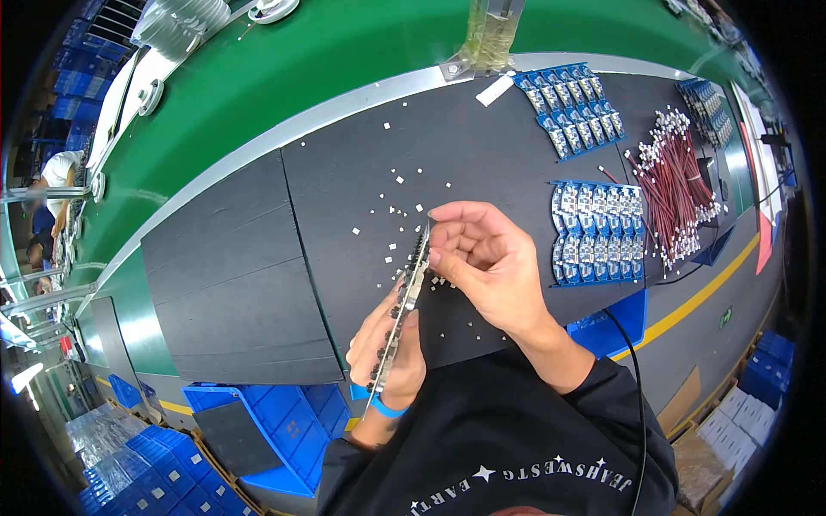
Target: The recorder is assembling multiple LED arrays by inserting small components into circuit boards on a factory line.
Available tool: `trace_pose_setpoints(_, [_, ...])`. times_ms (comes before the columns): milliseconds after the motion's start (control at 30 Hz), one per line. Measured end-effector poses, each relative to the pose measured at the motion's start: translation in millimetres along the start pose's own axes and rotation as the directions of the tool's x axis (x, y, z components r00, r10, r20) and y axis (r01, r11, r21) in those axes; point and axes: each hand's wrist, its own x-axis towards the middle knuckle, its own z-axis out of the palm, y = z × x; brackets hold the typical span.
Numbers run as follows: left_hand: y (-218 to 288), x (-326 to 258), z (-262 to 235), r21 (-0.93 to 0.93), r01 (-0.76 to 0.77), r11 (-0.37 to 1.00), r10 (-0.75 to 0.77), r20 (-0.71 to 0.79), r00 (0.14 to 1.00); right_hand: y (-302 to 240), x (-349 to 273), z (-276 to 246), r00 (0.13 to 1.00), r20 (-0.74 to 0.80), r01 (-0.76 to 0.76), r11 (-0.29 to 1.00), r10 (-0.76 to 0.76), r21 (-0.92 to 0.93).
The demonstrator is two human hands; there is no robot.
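Two hands hold one narrow circuit strip (pixel 403 311) edge-up over the black mat (pixel 232 284): left hand (pixel 387 348) wrapped round its lower end, right hand (pixel 482 258) pinching the top. Likely light, stiff, brittle; best held by edges. Small white bits (pixel 391 206) lie scattered beyond.

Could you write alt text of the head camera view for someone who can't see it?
Two bare hands hold a narrow circuit board strip edge-up over a black mat: left hand below, right hand pinching its top. Small white bits, blue board panels and red wires lie around.

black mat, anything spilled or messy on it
Yes: small white bits lie scattered loose over the black mat, around the circuit board strip held by both hands, while the blue board panels sit in neat rows.
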Motion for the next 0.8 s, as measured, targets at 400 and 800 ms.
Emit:
trace_pose_setpoints(400, [4,9,0,0.170,-0.044,0.984,0.037,0.046,0.998,-13,-5,2,0.998,0.062,-0.011,0.998,0.007,0.058])
trace_pose_setpoints(800, [6,15,3,0.184,-0.064,0.981,0.052,0.070,0.996,-19,-6,2,0.999,0.040,0.011,0.995,-0.015,0.095])
